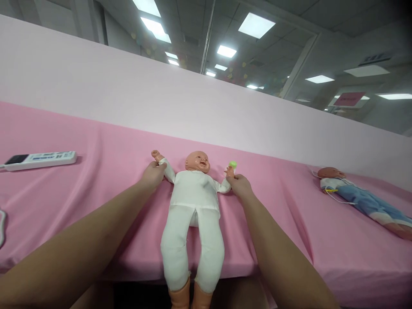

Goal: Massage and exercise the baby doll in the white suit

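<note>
A baby doll [195, 191] in a white top and white trousers lies on its back on the pink sheet [128, 223], its feet towards me past the front edge. My left hand [153, 175] is closed round the doll's arm on the left, near the wrist. On the other side my right hand [240, 185] grips the doll's other arm by the wrist. Both doll arms are spread out and bent upwards. Just behind the doll's hand on the right shows a small light-green round thing [232, 164], whose kind I cannot make out.
At the left lies a white handheld device [41, 160] with a dark end and a cord. A white cable loop [2, 227] shows at the left edge. Another doll [360, 197] in blue and white, with thin tubing, lies at right. A pale low wall [96, 92] runs behind.
</note>
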Motion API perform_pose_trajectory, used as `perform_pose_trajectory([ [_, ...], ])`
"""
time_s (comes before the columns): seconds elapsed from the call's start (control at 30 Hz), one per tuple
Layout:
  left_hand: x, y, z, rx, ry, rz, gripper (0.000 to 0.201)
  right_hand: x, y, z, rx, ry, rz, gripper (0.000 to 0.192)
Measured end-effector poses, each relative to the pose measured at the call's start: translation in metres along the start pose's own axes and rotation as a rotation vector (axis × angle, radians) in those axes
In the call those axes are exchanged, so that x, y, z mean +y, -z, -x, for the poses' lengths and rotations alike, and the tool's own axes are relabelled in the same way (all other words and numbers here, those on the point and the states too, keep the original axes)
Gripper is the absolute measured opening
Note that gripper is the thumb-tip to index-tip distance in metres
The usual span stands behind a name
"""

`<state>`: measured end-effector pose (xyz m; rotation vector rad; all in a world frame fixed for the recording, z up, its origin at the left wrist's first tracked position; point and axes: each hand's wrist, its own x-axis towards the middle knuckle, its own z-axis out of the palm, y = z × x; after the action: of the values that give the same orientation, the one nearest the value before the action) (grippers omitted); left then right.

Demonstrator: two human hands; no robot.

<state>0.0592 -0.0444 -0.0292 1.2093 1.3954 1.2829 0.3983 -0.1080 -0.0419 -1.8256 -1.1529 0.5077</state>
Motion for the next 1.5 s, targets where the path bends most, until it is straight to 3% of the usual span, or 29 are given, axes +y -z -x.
perform_pose_trajectory([
  [0.2, -0.002, 0.001, 0.000, -0.002, -0.032, -0.065, 0.026, 0.001, -0.001, 0.001, -0.044, -0.001, 0.004, 0.025],
  [0.33, 0.000, 0.000, 0.005, 0.016, -0.085, -0.127, 0.028, -0.011, -0.003, 0.010, 0.003, 0.090, -0.035, 0.029],
  [0.47, 0.009, -0.003, 0.019, -0.031, -0.204, -0.235, 0.031, -0.031, -0.007, 0.029, 0.062, 0.266, -0.034, 0.030],
  [0.73, 0.026, -0.017, 0.050, -0.172, -0.592, -0.709, 0.044, -0.057, -0.016, 0.061, -0.081, 0.737, 0.143, 0.027],
  [0.87, 0.028, -0.019, 0.055, -0.233, -0.699, -0.795, 0.047, -0.058, -0.017, 0.060, -0.047, 0.814, 0.234, 0.029],
  [1.1, 0.022, -0.014, 0.047, -0.184, -0.679, -0.690, 0.046, -0.050, -0.020, 0.055, -0.020, 0.698, 0.150, 0.029],
  [1.3, 0.021, 0.005, 0.030, -0.122, -0.393, -0.458, 0.031, -0.035, -0.011, 0.037, 0.004, 0.364, 0.046, 0.028],
  [1.5, 0.009, 0.016, 0.006, -0.007, -0.175, -0.304, 0.028, -0.025, 0.001, 0.022, -0.029, 0.081, 0.161, 0.036],
])
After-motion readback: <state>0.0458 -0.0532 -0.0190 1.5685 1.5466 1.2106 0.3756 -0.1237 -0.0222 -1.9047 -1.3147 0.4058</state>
